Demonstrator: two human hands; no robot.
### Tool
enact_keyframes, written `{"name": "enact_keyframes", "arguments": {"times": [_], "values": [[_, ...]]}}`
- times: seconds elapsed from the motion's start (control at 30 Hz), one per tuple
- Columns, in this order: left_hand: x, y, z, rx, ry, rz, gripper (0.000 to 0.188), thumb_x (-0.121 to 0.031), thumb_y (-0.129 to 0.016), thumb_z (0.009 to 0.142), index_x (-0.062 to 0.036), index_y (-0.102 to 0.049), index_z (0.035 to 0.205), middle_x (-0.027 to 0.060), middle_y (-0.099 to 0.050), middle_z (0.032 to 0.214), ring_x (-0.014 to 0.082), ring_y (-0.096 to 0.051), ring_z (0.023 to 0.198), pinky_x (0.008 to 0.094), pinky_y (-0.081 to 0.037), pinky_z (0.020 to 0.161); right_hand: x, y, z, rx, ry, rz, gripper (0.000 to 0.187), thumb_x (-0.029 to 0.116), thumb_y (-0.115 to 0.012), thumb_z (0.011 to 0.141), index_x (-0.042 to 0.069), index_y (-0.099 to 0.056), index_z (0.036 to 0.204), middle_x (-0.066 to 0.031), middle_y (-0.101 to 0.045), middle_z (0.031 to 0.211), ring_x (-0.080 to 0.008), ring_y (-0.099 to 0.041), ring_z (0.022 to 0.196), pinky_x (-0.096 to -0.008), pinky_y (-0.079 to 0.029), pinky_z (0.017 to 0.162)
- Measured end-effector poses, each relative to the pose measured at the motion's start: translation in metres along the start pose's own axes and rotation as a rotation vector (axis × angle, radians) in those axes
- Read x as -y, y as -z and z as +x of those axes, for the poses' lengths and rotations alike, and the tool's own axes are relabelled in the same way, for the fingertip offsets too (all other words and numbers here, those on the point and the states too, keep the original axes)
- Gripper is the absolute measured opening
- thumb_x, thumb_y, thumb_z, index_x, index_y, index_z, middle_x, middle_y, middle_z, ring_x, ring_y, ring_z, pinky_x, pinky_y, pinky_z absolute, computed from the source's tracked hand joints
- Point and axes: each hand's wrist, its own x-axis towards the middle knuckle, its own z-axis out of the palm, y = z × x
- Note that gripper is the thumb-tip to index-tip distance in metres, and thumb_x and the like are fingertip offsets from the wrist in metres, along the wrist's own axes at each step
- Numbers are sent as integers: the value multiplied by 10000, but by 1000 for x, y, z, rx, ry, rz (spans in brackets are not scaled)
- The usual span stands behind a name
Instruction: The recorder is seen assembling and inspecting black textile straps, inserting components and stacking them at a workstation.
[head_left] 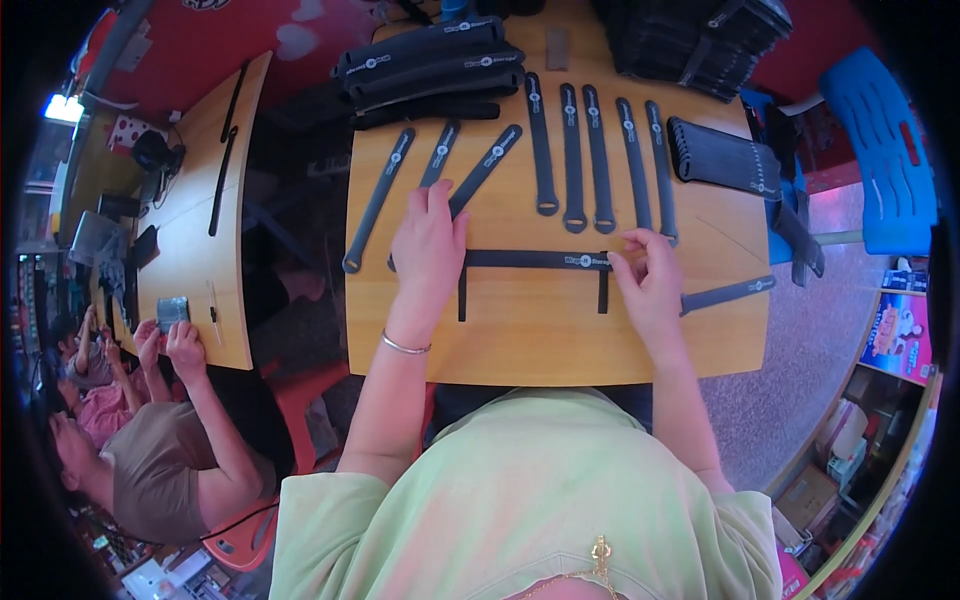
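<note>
Long, flat, dark-grey, fabric-looking strap (pixel 520 259), white print toward right end; lies straight crosswise on light-brown wooden desk (pixel 540 340), two narrow black strips (pixel 603 292) reaching below it; left grip (pixel 430 245) over its left part, hold cannot be told; right grip (pixel 650 278) at right end, thumb near forefinger, pinch cannot be told.

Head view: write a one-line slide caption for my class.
Left hand and right hand at a flat black strap on a light-brown wooden table, similar straps lying beyond.

Small workshop, I'd say: I'm at a wooden table (pixel 550 345) with stacked black straps (pixel 430 68), co-workers (pixel 165 465) along a second table (pixel 195 255).
</note>
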Motion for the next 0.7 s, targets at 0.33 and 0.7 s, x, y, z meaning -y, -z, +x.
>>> {"name": "enact_keyframes", "arguments": {"times": [0.33, 0.7], "values": [[3, -3, 9, 20, 96, -168, 390, -28, -639, 764, -54, -492, 1124, 130, -571, 907, 315, -597, 788, 404, -478, 654, 3, 3, -2, 35, -14, 51, 290, -26, -635, 799, 39, -548, 1068, -29, -550, 954, -49, -453, 591, -185, -384, 547], [-28, 49, -19, 188, -255, -455, 112, 25, -626, 759, -25, -625, 859, 96, -547, 818, 254, -572, 723, 328, -458, 612, 67, -1, -3, 77, -66, 555, 370, -85, -643, 764, 34, -589, 1110, -65, -612, 1067, -73, -542, 664, -165, -449, 583]]}}
